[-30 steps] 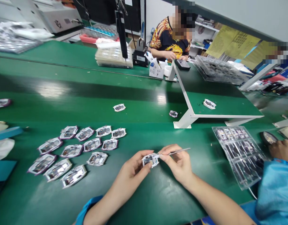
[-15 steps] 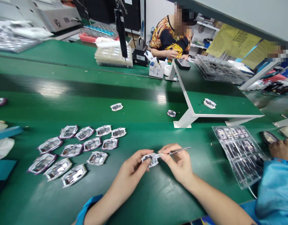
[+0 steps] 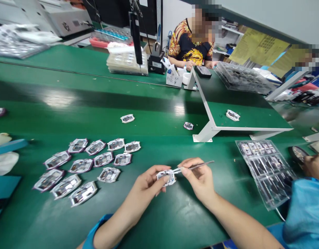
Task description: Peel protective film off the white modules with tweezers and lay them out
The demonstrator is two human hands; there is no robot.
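Note:
My left hand is closed on a small white device housing with electronic parts inside, its thumb resting over the open face. Pinched in my right hand is a pair of metal tweezers. Their tips reach the upper right edge of the housing; whether they grip a part there is too small to tell. On the green bench to the left lie several similar housings, some with purple rims, in loose rows.
A white-legged raised shelf stands ahead right, bearing another housing. A clear plastic tray of parts lies to the right, beside a co-worker's blue sleeve. An electric screwdriver hangs ahead. Across the bench sits another person.
My right hand and the tweezers have shifted slightly right, showing more of the tweezer tips at the housing. My left hand keeps its hold. The co-worker's hand at right has moved a little.

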